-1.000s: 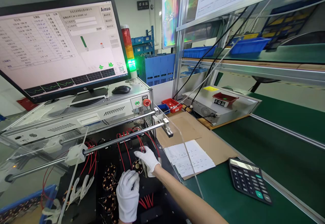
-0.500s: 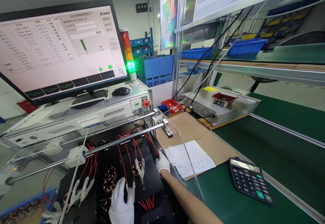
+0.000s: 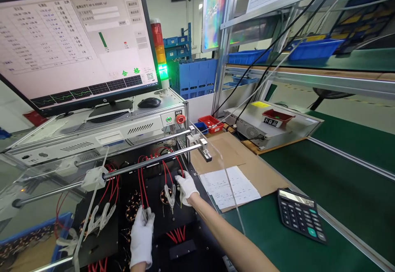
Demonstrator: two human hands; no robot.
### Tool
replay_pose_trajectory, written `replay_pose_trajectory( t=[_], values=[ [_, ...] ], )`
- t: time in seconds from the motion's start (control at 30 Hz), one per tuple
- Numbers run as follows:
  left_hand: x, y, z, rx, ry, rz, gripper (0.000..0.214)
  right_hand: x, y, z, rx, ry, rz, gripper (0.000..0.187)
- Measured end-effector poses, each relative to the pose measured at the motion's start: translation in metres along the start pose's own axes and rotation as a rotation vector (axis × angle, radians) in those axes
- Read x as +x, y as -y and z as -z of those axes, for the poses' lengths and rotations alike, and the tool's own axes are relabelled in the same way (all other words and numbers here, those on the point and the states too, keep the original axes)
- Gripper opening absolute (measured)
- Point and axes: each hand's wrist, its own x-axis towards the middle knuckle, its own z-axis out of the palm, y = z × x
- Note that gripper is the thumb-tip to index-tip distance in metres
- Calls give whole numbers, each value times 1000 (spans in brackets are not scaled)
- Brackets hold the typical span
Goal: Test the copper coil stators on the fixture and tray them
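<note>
My left hand (image 3: 142, 235), in a white glove, is closed at the left edge of the black test plate (image 3: 185, 216), where two red wires (image 3: 144, 185) run into its fingers. The clip ends there are mostly covered by the glove. My right hand (image 3: 187, 187), also gloved, pinches a pale clip (image 3: 181, 200) on a red wire at the plate's right side. Between the hands, white clips (image 3: 169, 198) grip a small copper-wound coil (image 3: 163, 196) lying on the plate. More wound coils (image 3: 133, 207) lie just beyond my left hand.
Two metal rails (image 3: 145, 161) and a clear panel edge span the fixture. Further white clips (image 3: 100, 220) rest at left, near a blue bin (image 3: 63, 222) of coils. A monitor (image 3: 77, 41) stands behind; a paper sheet (image 3: 230, 187) and calculator (image 3: 300, 214) lie at right.
My right hand has moved up and left over the plate, with a clip now showing in its fingers. My left hand has shifted slightly left and closed around two wire ends.
</note>
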Motion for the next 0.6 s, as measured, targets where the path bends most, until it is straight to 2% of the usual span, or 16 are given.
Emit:
replay_pose_trajectory(
  t=[0.1, 0.23, 0.6],
  values=[
    [-3, -17, -7, -419, 9, 210, 40, 2, -7, -1, 20, -6, 17, 46],
    [-7, -38, -16, -728, 57, 353, 29, 5, -11, -3, 35, -14, 32, 47],
    [-8, -53, -40, -853, -62, 384, 22, -5, 5, 0, 55, -65, 17, 54]
  ],
)
